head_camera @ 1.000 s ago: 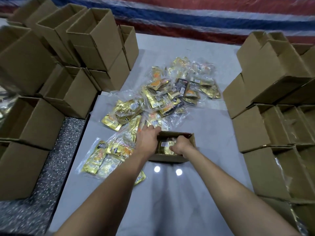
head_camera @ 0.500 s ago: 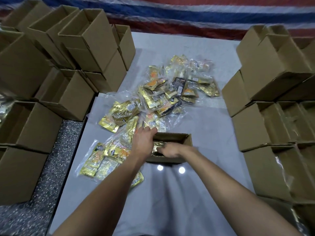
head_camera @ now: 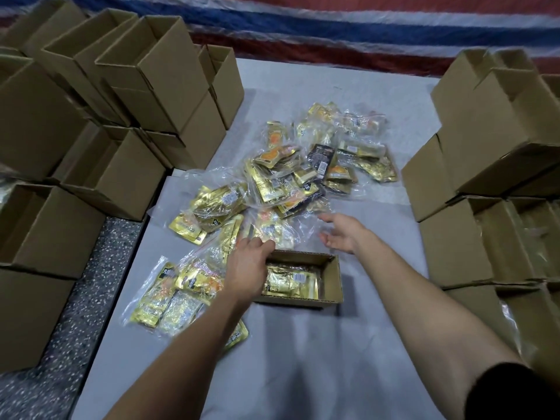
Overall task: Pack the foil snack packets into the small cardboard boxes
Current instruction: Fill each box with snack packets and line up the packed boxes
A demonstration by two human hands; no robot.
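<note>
Now left hand (head_camera: 248, 268) on box (head_camera: 332, 277) left rim, grip unclear, likely steadying; right hand (head_camera: 342, 234) spread, empty, beyond box toward packets (head_camera: 288, 177).

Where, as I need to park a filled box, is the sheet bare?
Bare: the grey sheet on the near side of the open box, down to the near edge; a strip between the packet pile and the right box stack; the far end beyond the pile. Crowded: left of the open box, where bagged packets lie.
</note>
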